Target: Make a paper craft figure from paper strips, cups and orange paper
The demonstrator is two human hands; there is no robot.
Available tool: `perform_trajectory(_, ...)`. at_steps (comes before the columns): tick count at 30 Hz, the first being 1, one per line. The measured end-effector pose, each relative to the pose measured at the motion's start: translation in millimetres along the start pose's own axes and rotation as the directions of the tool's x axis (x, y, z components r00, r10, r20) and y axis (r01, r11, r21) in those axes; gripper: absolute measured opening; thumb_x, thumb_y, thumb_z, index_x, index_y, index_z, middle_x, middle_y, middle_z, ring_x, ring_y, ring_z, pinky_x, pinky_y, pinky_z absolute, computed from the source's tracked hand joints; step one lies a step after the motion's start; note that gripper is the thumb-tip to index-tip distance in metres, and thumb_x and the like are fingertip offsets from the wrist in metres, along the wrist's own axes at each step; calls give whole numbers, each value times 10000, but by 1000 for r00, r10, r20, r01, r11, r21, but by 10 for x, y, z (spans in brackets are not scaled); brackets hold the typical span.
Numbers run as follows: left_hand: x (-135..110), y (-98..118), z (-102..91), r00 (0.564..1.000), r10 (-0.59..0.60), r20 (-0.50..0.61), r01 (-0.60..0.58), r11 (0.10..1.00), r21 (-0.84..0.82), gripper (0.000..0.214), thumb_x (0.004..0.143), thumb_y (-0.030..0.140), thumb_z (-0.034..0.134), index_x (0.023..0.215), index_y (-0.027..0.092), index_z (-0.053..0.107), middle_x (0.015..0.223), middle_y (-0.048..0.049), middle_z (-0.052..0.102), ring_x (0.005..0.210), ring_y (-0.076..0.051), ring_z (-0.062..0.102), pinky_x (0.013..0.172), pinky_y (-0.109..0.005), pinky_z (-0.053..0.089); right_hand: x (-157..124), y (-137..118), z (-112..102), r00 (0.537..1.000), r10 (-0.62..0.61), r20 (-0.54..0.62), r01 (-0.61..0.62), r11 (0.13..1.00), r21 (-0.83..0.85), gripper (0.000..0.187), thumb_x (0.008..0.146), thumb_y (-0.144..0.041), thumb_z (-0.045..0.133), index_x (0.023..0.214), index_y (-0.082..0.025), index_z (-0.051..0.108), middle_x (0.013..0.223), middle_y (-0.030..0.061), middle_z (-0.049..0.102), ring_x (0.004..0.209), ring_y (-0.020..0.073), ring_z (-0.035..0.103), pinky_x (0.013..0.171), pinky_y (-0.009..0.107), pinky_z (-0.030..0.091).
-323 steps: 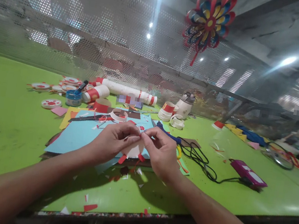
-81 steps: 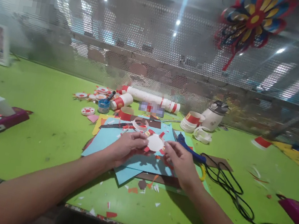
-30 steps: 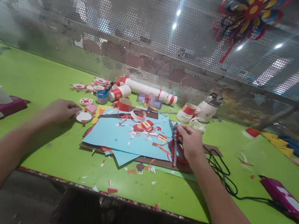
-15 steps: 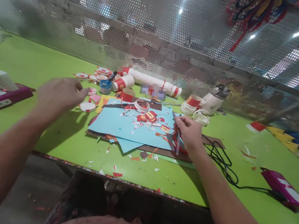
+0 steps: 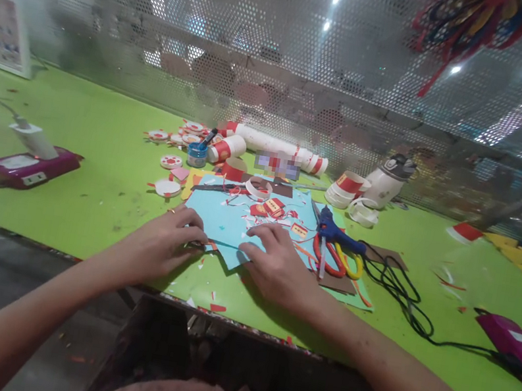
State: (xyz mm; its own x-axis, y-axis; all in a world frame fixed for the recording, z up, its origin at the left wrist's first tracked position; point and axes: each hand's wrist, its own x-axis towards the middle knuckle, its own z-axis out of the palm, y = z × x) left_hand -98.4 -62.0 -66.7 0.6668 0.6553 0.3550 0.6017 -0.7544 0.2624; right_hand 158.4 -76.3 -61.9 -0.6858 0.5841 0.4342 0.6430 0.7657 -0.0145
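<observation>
1. Left of the paper pile, a blue jar (image 5: 197, 155) stands upright with a dark-handled tool (image 5: 209, 139) leaning out of it; the rest of its contents is hidden.
2. Near the back, a white bottle (image 5: 385, 184) with a black lid stands beside red-and-white paper cups (image 5: 345, 188), whose insides are not visible.
3. The light blue paper (image 5: 218, 212) lies on top of the pile on the green table (image 5: 88, 213), with red and white scraps (image 5: 273, 209) on it.
4. The left hand (image 5: 168, 238) rests at its front left edge, fingers curled, knuckles up.
5. The right hand (image 5: 278, 266) bends its fingers over the front edge.
6. The hands are apart; whether either pinches the paper, I cannot tell.
</observation>
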Motion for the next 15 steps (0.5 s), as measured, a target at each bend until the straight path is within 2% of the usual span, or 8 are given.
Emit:
perform_trajectory(3, 30, -14, 35, 1000, -6, -11, 6, 1000, 19, 215, 893, 230, 443, 966, 165, 635, 968, -104, 539, 907, -214, 504, 805, -367, 441, 53, 149, 81, 995, 44, -95, -40, 998, 46, 165, 869, -117, 487, 801, -144, 636, 927, 137, 596, 903, 244, 482, 782, 411, 438)
perform_trajectory(7, 63, -48, 59, 998, 0, -69, 5, 998, 70, 200, 889, 236, 446, 952, 159, 620, 1019, -114, 525, 943, -229, 497, 820, -385, 445, 143, 335, 64, 963, 167, -214, -119, 968, 220, 101, 846, -161, 557, 761, -166, 612, 794, 78, 612, 791, 205, 533, 750, 365, 444)
perform_trajectory(12, 100, 2, 42, 994, 16, -111, 5, 983, 183, 209, 885, 269, 457, 943, 181, 637, 1136, -131, 492, 1016, -272, 464, 872, -460, 432, 181, 368, 49, 925, 342, -164, -261, 888, 378, 105, 815, -173, 578, 715, -188, 609, 728, 33, 614, 727, 173, 548, 711, 317, 447)
perform_trajectory(15, 171, 78, 28, 990, 61, -123, -34, 977, 210, 224, 874, 301, 484, 975, 196, 654, 1243, -131, 452, 1167, -307, 392, 974, -493, 374, 173, 345, 84, 881, 453, -135, -348, 815, 463, 98, 806, -201, 580, 725, -181, 632, 752, 39, 631, 706, 160, 559, 680, 295, 453)
